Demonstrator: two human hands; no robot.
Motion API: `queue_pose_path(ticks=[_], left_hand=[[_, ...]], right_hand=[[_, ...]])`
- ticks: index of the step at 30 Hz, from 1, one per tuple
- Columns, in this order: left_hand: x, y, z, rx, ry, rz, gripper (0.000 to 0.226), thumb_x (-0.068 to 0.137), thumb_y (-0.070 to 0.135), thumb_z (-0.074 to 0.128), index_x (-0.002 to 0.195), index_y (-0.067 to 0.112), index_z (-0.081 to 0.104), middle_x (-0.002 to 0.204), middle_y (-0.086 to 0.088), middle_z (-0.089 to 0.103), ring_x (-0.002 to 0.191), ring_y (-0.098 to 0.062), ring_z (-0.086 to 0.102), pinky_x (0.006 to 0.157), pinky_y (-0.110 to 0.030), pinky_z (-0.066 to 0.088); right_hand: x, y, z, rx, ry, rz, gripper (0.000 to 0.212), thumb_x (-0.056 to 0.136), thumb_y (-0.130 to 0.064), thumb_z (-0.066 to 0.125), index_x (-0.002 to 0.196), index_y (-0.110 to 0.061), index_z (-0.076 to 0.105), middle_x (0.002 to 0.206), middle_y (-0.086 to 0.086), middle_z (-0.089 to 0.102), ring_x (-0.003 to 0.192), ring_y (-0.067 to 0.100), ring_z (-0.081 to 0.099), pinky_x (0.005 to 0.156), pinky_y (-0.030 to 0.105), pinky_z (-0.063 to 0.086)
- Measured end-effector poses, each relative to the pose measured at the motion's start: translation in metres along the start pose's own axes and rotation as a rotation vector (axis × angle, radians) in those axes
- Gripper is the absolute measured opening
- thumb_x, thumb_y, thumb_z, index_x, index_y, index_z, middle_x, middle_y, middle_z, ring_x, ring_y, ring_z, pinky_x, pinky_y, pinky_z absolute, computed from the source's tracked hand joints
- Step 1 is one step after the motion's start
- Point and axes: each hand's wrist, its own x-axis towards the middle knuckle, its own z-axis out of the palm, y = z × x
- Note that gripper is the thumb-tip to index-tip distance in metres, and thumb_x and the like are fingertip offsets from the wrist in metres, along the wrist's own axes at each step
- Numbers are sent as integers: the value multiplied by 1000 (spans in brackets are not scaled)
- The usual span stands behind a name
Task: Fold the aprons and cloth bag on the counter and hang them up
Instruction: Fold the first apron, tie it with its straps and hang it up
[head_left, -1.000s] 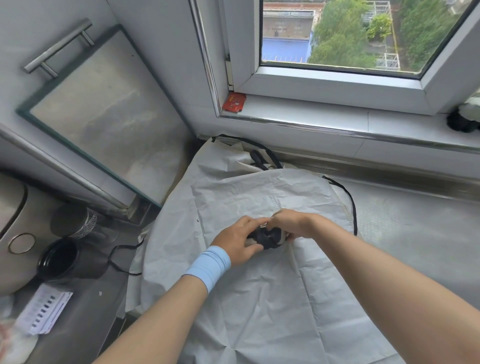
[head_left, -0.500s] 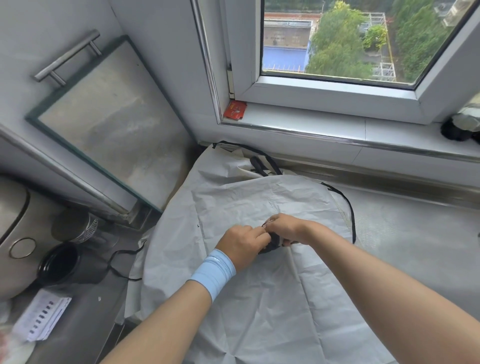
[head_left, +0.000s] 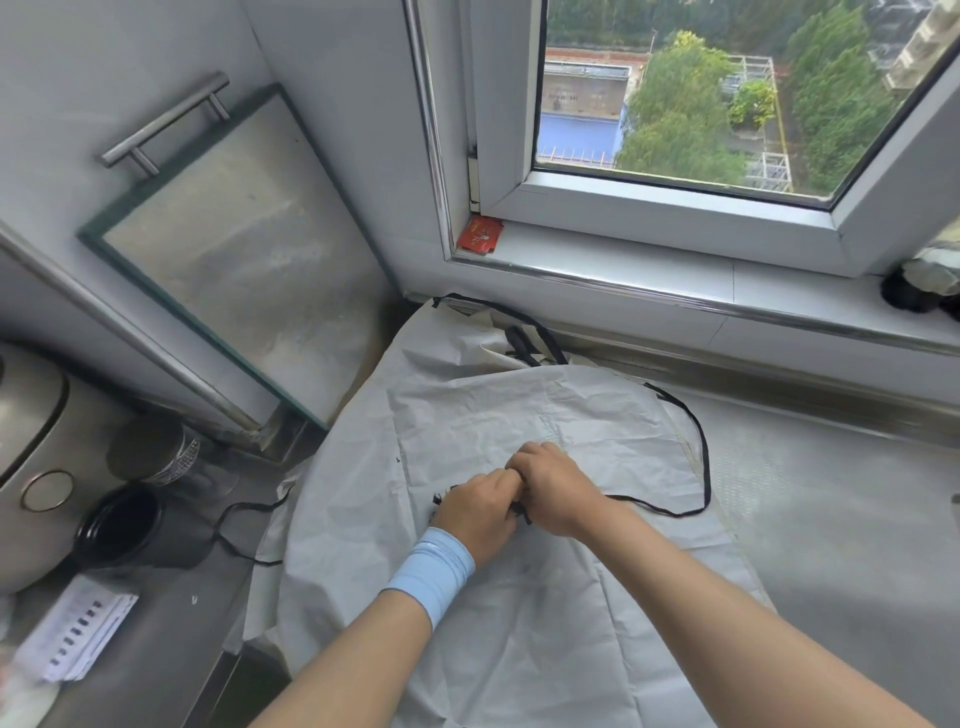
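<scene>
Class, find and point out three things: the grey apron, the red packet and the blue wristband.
grey apron (head_left: 519, 649): head view, bare creased cloth below the hands.
red packet (head_left: 480, 236): head view, middle of its top face.
blue wristband (head_left: 434, 574): head view, middle of the band.

pale crinkled apron (head_left: 519, 649) flat on the counter (head_left: 831, 519), black tie (head_left: 705, 467) looped at its right edge
</scene>
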Motion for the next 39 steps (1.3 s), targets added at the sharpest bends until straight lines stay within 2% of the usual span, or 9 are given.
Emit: queue_pose_path(ticks=[7,13,19,23,26,29,31,34,39], left_hand=[[-10,-1,13,340,40,-10,20,73,10,62,85,19,49,71,0,51,60,-20,52,43,-30,39],[-3,-16,12,307,151,199,8,80,9,57,83,17,59,86,-2,58,78,-24,52,68,-34,41],[0,-24,11,182,69,70,8,79,14,44,84,18,39,63,0,52,52,-19,52,40,-29,42],[-2,-21,12,214,106,41,7,79,18,44,84,19,40,62,2,53,49,-16,51,39,-28,44],[-1,-17,10,218,41,-38,13,81,24,39,90,18,45,80,0,56,51,-13,54,40,-26,47],[0,-16,7,171,10,-134,20,79,28,39,81,18,56,78,2,56,54,-14,56,39,-25,45],[-1,-17,6,127,-21,-172,22,83,28,42,78,18,61,77,2,57,60,-17,59,45,-27,49],[6,-17,-2,28,-137,-226,18,92,27,50,96,18,64,98,1,61,81,-22,61,67,-35,51],[14,-22,-8,45,-183,-175,22,97,29,47,110,22,63,111,5,60,90,-23,62,74,-31,46]], right_hand=[[-4,2,4,-89,124,32,29,83,-18,64,112,-19,64,109,-1,57,97,25,50,72,31,37],[-8,8,2,141,76,239,21,82,-22,60,103,-21,64,107,-3,59,96,23,60,77,36,50],[3,-12,5,-95,124,49,13,84,-12,58,94,-16,66,100,0,57,90,26,53,65,38,47],[-5,-9,17,-62,207,23,10,79,-5,62,80,-15,62,91,-1,56,78,24,51,55,34,39],[-8,-4,19,-15,203,-18,22,80,-2,61,94,-18,68,95,-4,57,82,20,50,62,30,43],[-7,-3,16,-4,206,-59,28,80,-2,56,98,-18,71,97,-4,60,83,20,50,66,29,43],[-10,-5,15,22,212,-75,26,77,-13,49,93,-17,70,96,-5,61,81,19,50,70,31,46],[-15,-4,13,59,227,-69,25,76,-36,51,84,-19,67,94,-10,62,79,14,49,73,26,45],[-10,-1,20,23,251,-52,16,78,-34,67,86,-21,68,89,-9,67,74,16,54,72,31,48]])
